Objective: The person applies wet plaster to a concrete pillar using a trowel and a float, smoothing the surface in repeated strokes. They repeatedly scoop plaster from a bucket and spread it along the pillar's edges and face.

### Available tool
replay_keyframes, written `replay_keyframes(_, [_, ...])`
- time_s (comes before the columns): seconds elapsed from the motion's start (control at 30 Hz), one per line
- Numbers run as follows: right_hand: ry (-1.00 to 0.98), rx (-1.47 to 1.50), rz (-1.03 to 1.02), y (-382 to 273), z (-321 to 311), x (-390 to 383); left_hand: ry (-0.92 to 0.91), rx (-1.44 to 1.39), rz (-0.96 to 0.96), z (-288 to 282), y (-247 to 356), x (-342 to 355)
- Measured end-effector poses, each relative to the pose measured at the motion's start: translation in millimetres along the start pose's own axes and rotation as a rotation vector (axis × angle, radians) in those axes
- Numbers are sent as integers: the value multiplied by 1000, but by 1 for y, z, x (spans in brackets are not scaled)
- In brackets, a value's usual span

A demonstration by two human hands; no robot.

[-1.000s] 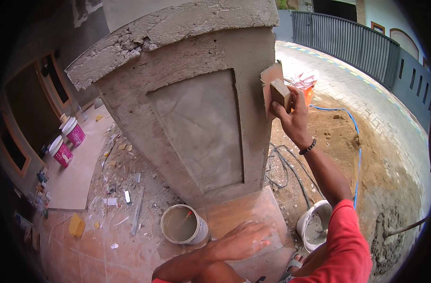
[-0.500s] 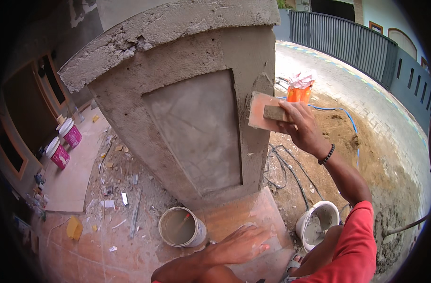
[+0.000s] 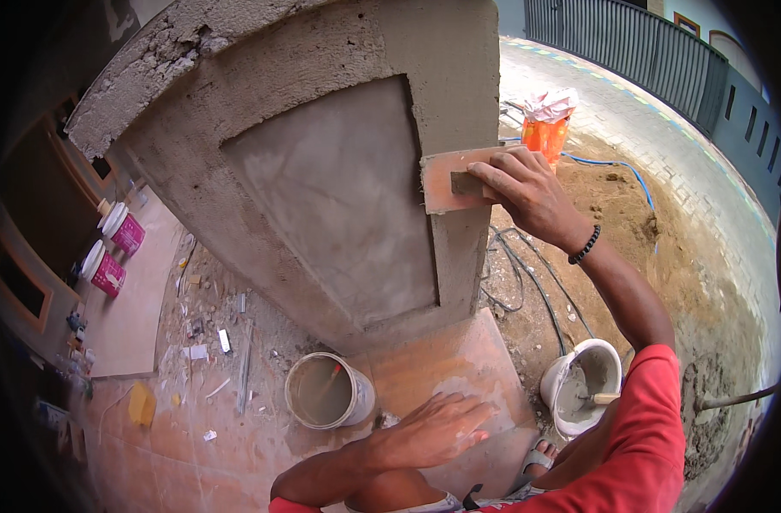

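Observation:
My right hand grips the block handle of a flat, pale orange plastering float. Its face lies against the narrow right-hand border of a grey plastered pillar, overlapping the edge of the sunken panel. Below, my left hand hangs palm down over the tiled base with fingers stretched out, holding nothing. A bucket of cloudy water with a red-tipped tool in it stands left of that hand. Farther right is a white bucket of grey mortar, a wooden handle sticking out.
Two pink-and-white pails stand on a slab at left, near scattered debris and a yellow sponge-like block. Dark cables, a blue hose and an orange bag lie right of the pillar on sandy ground.
My right hand has brought the float down along the pillar's right border and slightly toward the panel. The view has shifted. My left hand stays low with its fingers extended.

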State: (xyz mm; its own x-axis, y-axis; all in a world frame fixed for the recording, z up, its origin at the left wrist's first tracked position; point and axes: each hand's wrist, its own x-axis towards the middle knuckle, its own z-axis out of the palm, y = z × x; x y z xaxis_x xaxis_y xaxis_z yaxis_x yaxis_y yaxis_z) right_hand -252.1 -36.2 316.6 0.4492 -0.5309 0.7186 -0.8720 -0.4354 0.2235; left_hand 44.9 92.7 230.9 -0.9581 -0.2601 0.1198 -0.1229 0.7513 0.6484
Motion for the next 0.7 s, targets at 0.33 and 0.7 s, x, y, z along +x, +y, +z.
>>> replay_keyframes(0.33, [-202, 77, 90, -48, 111, -144, -62, 43, 0, 4, 20, -4])
replay_keyframes(0.7, [523, 2047, 906, -81, 89, -153, -207, 34, -50, -5, 32, -11])
